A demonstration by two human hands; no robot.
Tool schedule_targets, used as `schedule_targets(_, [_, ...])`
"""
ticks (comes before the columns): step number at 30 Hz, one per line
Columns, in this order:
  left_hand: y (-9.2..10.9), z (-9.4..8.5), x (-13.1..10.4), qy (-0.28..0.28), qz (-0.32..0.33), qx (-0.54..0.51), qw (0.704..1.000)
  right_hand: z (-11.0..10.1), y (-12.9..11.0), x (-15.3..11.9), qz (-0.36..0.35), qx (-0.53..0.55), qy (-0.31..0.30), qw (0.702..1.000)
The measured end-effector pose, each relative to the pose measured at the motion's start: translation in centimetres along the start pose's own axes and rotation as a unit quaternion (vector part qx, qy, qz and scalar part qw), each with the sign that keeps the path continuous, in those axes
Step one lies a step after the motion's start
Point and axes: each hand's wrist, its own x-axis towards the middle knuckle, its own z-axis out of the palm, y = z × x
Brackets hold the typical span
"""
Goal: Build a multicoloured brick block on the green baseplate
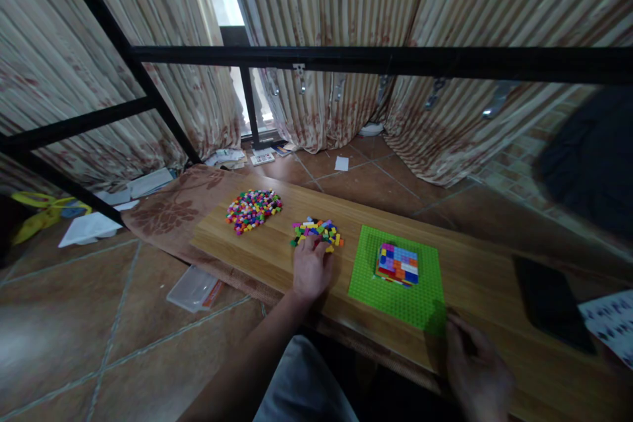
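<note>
My left hand (pixel 312 270) reaches down into a small pile of toy building bricks (pixel 317 231), its fingertips curled among them. What it pinches there is hidden. To the right of that pile lies a green baseplate (pixel 366 290) with a block of built-up bricks (pixel 398 264) on it, several colours mixed on its top. My right hand (pixel 477 366) is beside the plate's near right corner, fingers bent inward. It is dark and blurred, and anything inside it does not show.
A larger heap of tiny bricks (pixel 254 210) sits on the left of the wooden table (pixel 277 273). Toward the right are a dark flat object (pixel 551 303) and a printed sheet (pixel 610 323). A clear plastic box (pixel 194 288) is on the tiled floor. A black metal frame (pixel 346 58) crosses beyond.
</note>
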Motion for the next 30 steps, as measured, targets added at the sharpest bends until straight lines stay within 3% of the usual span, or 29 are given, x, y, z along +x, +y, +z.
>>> schedule_targets(4, [0.1,0.3,-0.1,-0.003,0.008,0.007,1.0,0.0,0.0,0.0,-0.001,0.003,0.001,1.0])
schedule_targets(10, [-0.9,-0.6,-0.9,-0.01,0.004,0.011,1.0,0.1,0.3,-0.1,-0.006,-0.011,0.002,1.0])
schedule_targets(14, [-0.8,-0.8,0.2,0.002,0.001,0.026,1.0,0.2,0.5,0.0,-0.02,-0.027,0.008,0.999])
schedule_targets(21, [-0.2,0.2,1.2,-0.031,0.041,0.037,0.998,0.5,0.6,0.1,-0.034,-0.037,0.01,0.999])
schedule_targets(30, [-3.2,-0.7,-0.1,-0.004,0.043,-0.023,0.999,0.7,0.8,0.1,-0.051,-0.046,0.018,0.997])
